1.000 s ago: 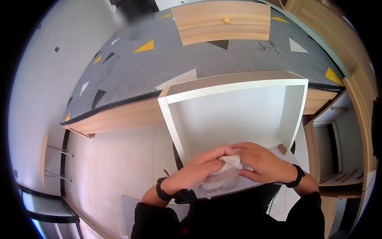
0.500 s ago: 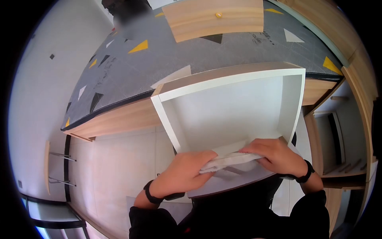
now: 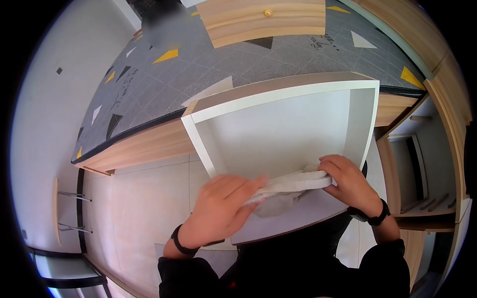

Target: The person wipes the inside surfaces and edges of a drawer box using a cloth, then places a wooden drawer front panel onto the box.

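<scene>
A white drawer lies tilted across my lap, its inside facing up and its far end by the edge of the bed. A thin whitish cloth is draped over the drawer's near wall, partly inside and partly hanging outside. My left hand pinches the cloth at the left end of that wall, fingertips slightly blurred. At the wall's right end my right hand curls over the rim, with the cloth's end under its fingers. How much cloth is inside the right hand is hidden.
A wooden drawer front with a round knob lies on the grey patterned mattress. An open wooden cabinet stands on the right. A wall-mounted wooden piece is at the left. Something blurred sits at the far bed corner.
My right hand has moved up and right along the rim, and my left hand slightly left. The cloth is spread longer between them. The view has shifted a little.
</scene>
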Action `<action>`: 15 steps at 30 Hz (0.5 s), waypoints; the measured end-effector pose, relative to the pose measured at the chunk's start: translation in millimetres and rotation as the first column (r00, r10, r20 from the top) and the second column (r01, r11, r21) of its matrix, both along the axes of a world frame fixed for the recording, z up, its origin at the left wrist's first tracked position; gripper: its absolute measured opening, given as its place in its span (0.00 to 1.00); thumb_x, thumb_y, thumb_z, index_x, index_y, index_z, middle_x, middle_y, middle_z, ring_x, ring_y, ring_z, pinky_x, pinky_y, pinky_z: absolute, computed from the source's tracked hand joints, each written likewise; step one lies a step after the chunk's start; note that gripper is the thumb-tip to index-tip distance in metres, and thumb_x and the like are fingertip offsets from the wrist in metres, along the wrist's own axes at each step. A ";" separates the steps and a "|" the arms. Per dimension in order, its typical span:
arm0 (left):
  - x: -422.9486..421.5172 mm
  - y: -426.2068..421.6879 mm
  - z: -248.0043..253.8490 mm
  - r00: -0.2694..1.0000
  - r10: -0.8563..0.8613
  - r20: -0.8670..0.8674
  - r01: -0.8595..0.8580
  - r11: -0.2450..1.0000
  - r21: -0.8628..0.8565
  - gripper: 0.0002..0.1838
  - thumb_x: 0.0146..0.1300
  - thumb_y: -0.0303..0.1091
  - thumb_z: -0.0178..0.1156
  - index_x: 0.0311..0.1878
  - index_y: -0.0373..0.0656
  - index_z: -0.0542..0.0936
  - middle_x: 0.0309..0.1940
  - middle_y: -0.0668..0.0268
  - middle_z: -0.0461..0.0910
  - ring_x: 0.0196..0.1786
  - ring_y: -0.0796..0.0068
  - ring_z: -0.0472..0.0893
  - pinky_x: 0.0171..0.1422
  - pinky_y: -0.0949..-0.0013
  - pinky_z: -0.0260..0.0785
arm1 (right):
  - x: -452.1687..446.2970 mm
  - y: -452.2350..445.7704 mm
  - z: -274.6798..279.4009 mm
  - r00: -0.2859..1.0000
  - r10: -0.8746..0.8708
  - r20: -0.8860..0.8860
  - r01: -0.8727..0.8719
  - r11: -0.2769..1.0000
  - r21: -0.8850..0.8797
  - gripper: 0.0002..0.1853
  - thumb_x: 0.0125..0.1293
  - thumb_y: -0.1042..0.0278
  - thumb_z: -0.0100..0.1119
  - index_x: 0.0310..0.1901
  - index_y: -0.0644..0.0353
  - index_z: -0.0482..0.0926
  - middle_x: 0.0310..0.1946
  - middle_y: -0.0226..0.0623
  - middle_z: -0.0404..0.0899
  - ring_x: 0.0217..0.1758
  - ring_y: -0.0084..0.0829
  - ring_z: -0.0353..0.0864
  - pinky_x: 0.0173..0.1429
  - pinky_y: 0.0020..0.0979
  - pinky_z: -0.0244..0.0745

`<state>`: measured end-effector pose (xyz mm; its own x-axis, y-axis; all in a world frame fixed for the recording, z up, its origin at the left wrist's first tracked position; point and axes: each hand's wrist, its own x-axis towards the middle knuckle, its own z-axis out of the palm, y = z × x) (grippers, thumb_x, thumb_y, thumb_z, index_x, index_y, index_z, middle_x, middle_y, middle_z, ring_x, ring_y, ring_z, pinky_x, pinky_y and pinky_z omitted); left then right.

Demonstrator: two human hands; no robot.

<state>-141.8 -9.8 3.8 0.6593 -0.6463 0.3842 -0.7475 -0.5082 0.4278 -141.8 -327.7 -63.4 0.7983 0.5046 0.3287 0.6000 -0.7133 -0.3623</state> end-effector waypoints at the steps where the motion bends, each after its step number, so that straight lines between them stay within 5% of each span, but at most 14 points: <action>1: -0.7 1.2 -0.1 0.999 0.019 -0.050 -0.020 0.999 -0.027 0.24 0.55 0.22 0.65 0.58 0.40 0.82 0.36 0.56 0.82 0.37 0.53 0.80 0.43 0.58 0.73 | -1.1 -0.6 0.6 0.992 0.003 -0.122 0.000 1.000 0.027 0.20 0.54 0.77 0.70 0.50 0.61 0.77 0.44 0.43 0.80 0.48 0.46 0.82 0.52 0.42 0.78; 3: 1.3 3.8 -0.6 0.994 0.039 -0.099 -0.044 0.998 -0.053 0.25 0.56 0.21 0.65 0.60 0.39 0.82 0.37 0.55 0.83 0.37 0.53 0.80 0.45 0.58 0.74 | -2.6 -2.9 3.5 0.970 0.012 -0.242 0.001 0.999 0.054 0.20 0.55 0.75 0.70 0.50 0.61 0.75 0.43 0.44 0.80 0.47 0.47 0.81 0.50 0.42 0.78; 5: 7.7 7.2 -3.2 0.998 0.052 -0.041 -0.056 0.992 -0.112 0.27 0.58 0.31 0.72 0.62 0.43 0.81 0.32 0.62 0.83 0.32 0.60 0.79 0.51 0.61 0.74 | -4.7 -6.8 10.2 0.905 -0.004 -0.426 0.066 0.989 0.132 0.21 0.58 0.72 0.70 0.53 0.62 0.75 0.42 0.47 0.79 0.44 0.47 0.81 0.49 0.41 0.78; 9: 10.3 16.3 -2.5 0.993 0.106 -0.051 -0.110 0.991 -0.081 0.26 0.55 0.39 0.76 0.57 0.45 0.84 0.33 0.64 0.86 0.31 0.63 0.79 0.55 0.63 0.74 | -9.7 -10.6 28.8 0.910 0.126 -0.395 -0.025 0.968 0.250 0.24 0.59 0.67 0.73 0.54 0.62 0.75 0.43 0.45 0.77 0.44 0.47 0.81 0.48 0.40 0.78; 11: 9.5 16.5 -1.8 0.996 0.073 -0.056 -0.073 0.997 -0.012 0.29 0.42 0.43 0.80 0.52 0.47 0.87 0.35 0.70 0.88 0.35 0.60 0.82 0.49 0.64 0.75 | -14.0 -8.0 34.9 0.912 0.089 -0.401 -0.056 0.994 0.093 0.27 0.59 0.63 0.76 0.58 0.59 0.75 0.46 0.43 0.76 0.45 0.45 0.82 0.50 0.39 0.78; 15: 11.8 17.4 -9.5 1.000 0.021 -0.017 -0.021 1.000 0.014 0.27 0.40 0.36 0.80 0.49 0.48 0.88 0.35 0.69 0.87 0.33 0.63 0.82 0.48 0.65 0.75 | -17.2 -13.2 34.7 0.935 0.048 -0.351 -0.043 0.999 0.021 0.29 0.57 0.62 0.78 0.59 0.57 0.78 0.48 0.41 0.74 0.46 0.45 0.83 0.50 0.37 0.80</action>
